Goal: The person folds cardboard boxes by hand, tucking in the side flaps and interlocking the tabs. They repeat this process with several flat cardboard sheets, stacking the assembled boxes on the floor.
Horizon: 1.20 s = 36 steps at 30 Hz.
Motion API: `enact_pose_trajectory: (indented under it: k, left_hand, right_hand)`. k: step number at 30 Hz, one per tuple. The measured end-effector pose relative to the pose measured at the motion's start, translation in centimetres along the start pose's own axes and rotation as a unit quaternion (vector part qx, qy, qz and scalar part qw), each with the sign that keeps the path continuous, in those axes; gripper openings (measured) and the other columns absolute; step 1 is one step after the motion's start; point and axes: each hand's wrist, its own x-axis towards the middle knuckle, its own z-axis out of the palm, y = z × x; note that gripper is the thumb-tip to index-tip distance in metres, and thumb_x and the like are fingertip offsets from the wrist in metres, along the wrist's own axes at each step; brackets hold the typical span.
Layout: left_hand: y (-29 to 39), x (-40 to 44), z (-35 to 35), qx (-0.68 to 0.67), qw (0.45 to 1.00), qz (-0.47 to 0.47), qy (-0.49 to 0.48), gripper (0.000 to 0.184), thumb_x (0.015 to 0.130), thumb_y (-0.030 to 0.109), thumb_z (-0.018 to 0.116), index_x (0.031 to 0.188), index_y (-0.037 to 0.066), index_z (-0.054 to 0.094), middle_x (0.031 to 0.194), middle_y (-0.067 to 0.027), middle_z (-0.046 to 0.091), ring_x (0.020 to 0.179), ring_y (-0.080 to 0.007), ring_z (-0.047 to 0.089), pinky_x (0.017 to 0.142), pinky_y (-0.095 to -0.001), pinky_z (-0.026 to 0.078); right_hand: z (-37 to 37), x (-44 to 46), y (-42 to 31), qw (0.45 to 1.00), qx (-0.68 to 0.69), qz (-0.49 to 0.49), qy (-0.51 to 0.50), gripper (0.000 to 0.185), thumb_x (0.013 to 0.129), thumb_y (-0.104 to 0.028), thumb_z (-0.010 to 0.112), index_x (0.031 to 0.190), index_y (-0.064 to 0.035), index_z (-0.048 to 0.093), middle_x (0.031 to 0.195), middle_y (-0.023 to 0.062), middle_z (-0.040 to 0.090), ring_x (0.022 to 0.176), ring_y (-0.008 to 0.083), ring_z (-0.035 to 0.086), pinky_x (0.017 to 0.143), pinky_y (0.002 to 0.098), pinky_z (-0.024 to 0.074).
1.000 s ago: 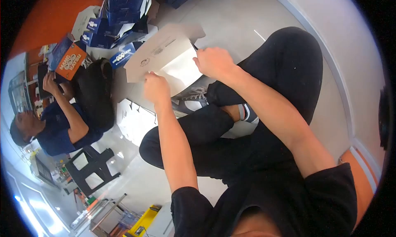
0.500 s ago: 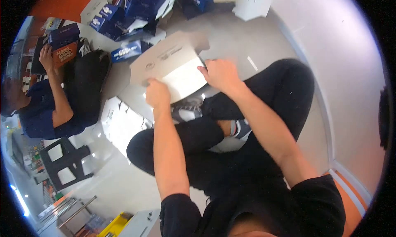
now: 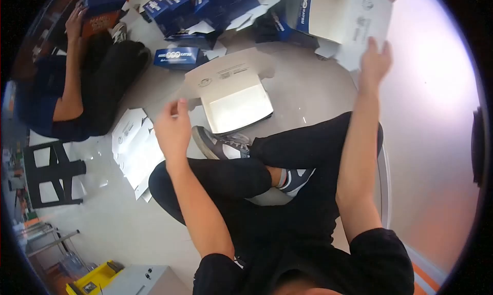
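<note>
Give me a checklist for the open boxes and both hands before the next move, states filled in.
1. Middle box free of contents: ok, only its bare white inside shows.
2. Its lid closed: not ok, raised.
3. Right hand gripping the right-hand box: cannot tell, fingers overlap its pale panel.
4. Left hand clear of the middle box: cannot tell, blurred beside it.
5. Flat sheets nearby: ok, lying beside the left knee.

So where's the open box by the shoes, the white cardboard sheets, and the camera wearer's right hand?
Open box (image 3: 239, 109): head view, bare inside bottom.
White cardboard sheets (image 3: 135, 154): head view, upper face.
Right hand (image 3: 376, 65): head view, middle of the hand.
</note>
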Motion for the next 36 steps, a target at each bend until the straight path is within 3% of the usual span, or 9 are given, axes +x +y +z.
enact_pose_trajectory:
  k: [3,6,11,13,17,20,26,29,36]
  left_hand:
    - [2.5,-1.5,-3.6,-0.315,0.949,-0.017,0.012,0.033,0.096,0.031,0.061,0.109,0.001,0.066,0.096,-0.0095,0.071,0.083,-0.019,0.067,0.071,-0.0299,0.05]
    - [2.0,-0.7,-4.0,-0.372,0.928,0.021,0.021,0.028,0.098,0.027,0.06,0.11,0.002,0.066,0.093,-0.0055,0.069,0.081,-0.0106,0.063,0.068,-0.0248,0.048]
    - [1.9,-1.6,-2.8,-0.368,0.929,-0.024,0.018,0.027,0.098,0.026,0.06,0.11,0.002,0.066,0.091,-0.0048,0.069,0.081,-0.0115,0.064,0.069,-0.0251,0.048]
    - [1.3,-1.7,-2.4,-0.367,0.93,-0.019,0.019,0.025,0.098,0.024,0.06,0.11,0.002,0.066,0.091,-0.0043,0.068,0.081,-0.0113,0.063,0.069,-0.025,0.048]
    - [2.1,-1.8,-2.3,-0.373,0.927,0.014,0.019,0.024,0.096,0.021,0.063,0.109,0.001,0.066,0.09,-0.004,0.069,0.081,-0.0115,0.064,0.07,-0.025,0.048]
    - [3.7,-2.4,-2.6,-0.394,0.916,0.073,-0.034,0.037,0.09,0.017,0.069,0.121,0.002,0.06,0.114,-0.0091,0.064,0.101,-0.0174,0.061,0.082,-0.0312,0.05]
    - [4.6,-3.3,-1.2,-0.509,0.816,0.096,-0.257,0.092,0.082,0.042,0.077,0.151,0.005,0.03,0.148,-0.0187,0.039,0.133,-0.0323,0.044,0.103,-0.0441,0.042]
    - [2.7,-3.4,0.6,-0.528,0.804,-0.005,-0.274,0.086,0.088,0.047,0.069,0.152,0.005,0.028,0.148,-0.0192,0.038,0.135,-0.0307,0.042,0.104,-0.0432,0.041]
    - [0.9,-2.1,6.0,-0.235,0.951,-0.087,-0.179,0.048,0.099,0.032,0.047,0.133,-0.001,0.052,0.116,-0.0202,0.065,0.109,-0.0296,0.062,0.092,-0.0374,0.046]
  right_hand:
    - [-2.5,1.5,-6.2,0.992,0.084,0.009,-0.092,0.049,0.089,-0.03,0.063,0.121,0.0063,0.06,0.115,0.0257,0.065,0.113,0.0407,0.06,0.099,0.0419,0.0438]
    - [-0.6,3.4,-5.7,0.984,-0.121,-0.059,-0.113,0.045,0.091,-0.03,0.061,0.123,0.0022,0.063,0.117,0.0198,0.067,0.114,0.0344,0.06,0.1,0.0416,0.0427]
    - [-0.6,5.7,-3.8,0.964,-0.151,-0.218,-0.032,0.036,0.088,-0.031,0.066,0.111,-0.0027,0.072,0.112,0.0165,0.07,0.105,0.0284,0.064,0.095,0.036,0.0467]
    - [-1.9,5.9,-6.4,0.994,0.071,-0.036,-0.068,0.032,0.086,-0.029,0.07,0.108,-0.0058,0.074,0.1,0.0123,0.073,0.091,0.0203,0.066,0.084,0.0323,0.0502]
    - [-4.8,6.0,-11.2,0.992,0.072,-0.012,-0.106,0.036,0.082,-0.024,0.076,0.108,0.0009,0.072,0.097,0.0099,0.072,0.087,0.0144,0.064,0.079,0.0256,0.0501]
    - [-7.2,5.5,-14.8,0.988,0.104,-0.034,-0.113,0.035,0.083,-0.021,0.076,0.108,0.003,0.072,0.098,0.0096,0.072,0.084,0.0144,0.065,0.077,0.0234,0.0502]
    - [-5.6,1.2,-17.7,0.899,0.215,-0.122,-0.362,0.03,0.084,-0.018,0.074,0.107,0.002,0.071,0.098,0.0092,0.073,0.089,0.0148,0.066,0.082,0.0263,0.0498]
    - [-2.3,-3.6,-18.3,0.85,0.145,-0.168,-0.478,0.029,0.081,-0.017,0.075,0.106,-0.0004,0.072,0.099,0.0112,0.073,0.092,0.0168,0.068,0.085,0.0291,0.0499]
    - [2.4,-10.7,-14.5,0.835,0.215,-0.157,-0.481,0.039,0.077,-0.016,0.076,0.112,-0.003,0.067,0.101,0.0113,0.071,0.097,0.0246,0.067,0.088,0.0331,0.0501]
